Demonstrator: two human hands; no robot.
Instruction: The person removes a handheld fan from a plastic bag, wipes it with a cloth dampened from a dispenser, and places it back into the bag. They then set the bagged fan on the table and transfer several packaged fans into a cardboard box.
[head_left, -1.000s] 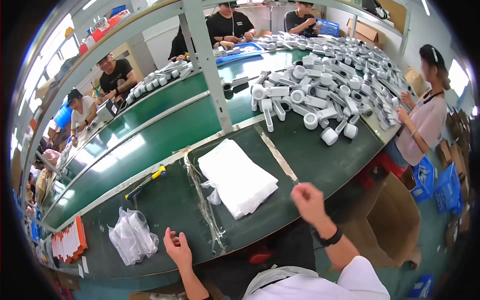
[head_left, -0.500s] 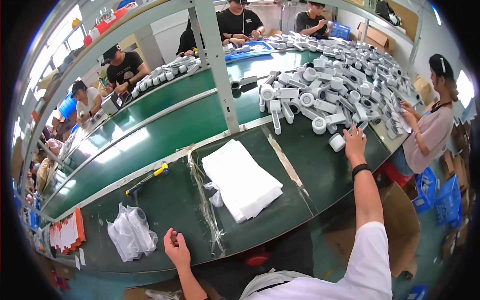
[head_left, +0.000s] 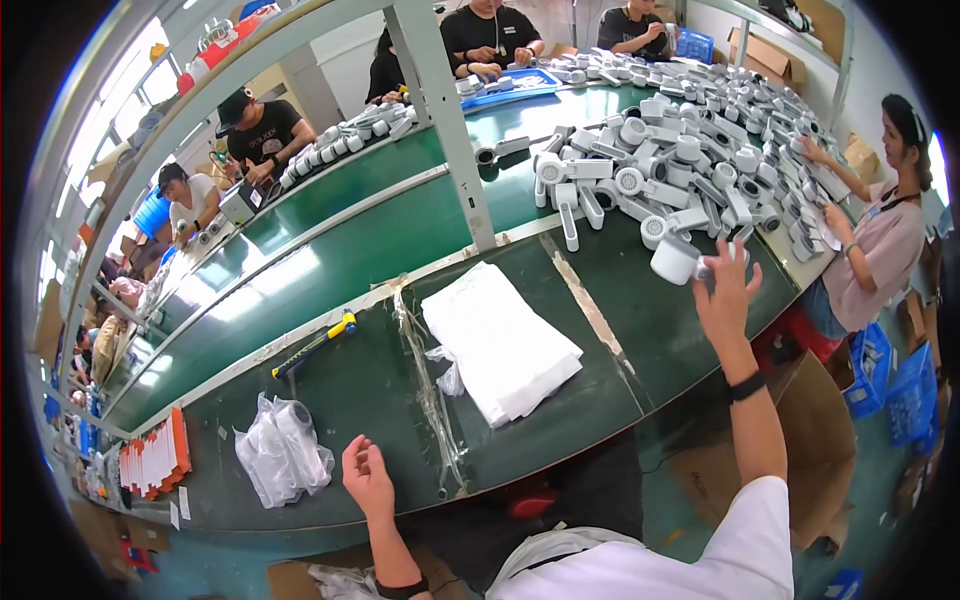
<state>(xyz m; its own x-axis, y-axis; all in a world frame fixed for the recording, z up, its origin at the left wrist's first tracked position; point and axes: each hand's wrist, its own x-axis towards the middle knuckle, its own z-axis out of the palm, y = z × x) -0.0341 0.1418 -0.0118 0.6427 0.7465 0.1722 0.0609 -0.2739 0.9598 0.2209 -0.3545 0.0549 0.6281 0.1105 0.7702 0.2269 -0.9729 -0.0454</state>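
My right hand [head_left: 728,305] reaches to the edge of the heap at the far right and grips a white-and-grey device [head_left: 676,260] with a rounded head. Its handle is largely hidden by my fingers. Many like devices [head_left: 690,180], with round grilled heads and flat handles, lie piled just beyond. My left hand [head_left: 368,485] hovers at the table's near edge with loosely curled fingers and nothing in it. Nearest to it are clear plastic-wrapped pieces [head_left: 283,452] on the left. Between my hands lies a stack of white sheets or bags [head_left: 500,345].
A yellow-and-black hammer-like tool [head_left: 315,343] lies on the green table [head_left: 540,440]. Orange-and-white cartons [head_left: 155,455] stand at the far left. A metal post [head_left: 450,130] rises beyond the stack. One co-worker [head_left: 870,240] stands at the right; several others work across the bench.
My right hand has taken hold of the device, whose head now sits tilted and slightly raised. The view has shifted a little. The co-worker at the right has stretched an arm toward the heap.
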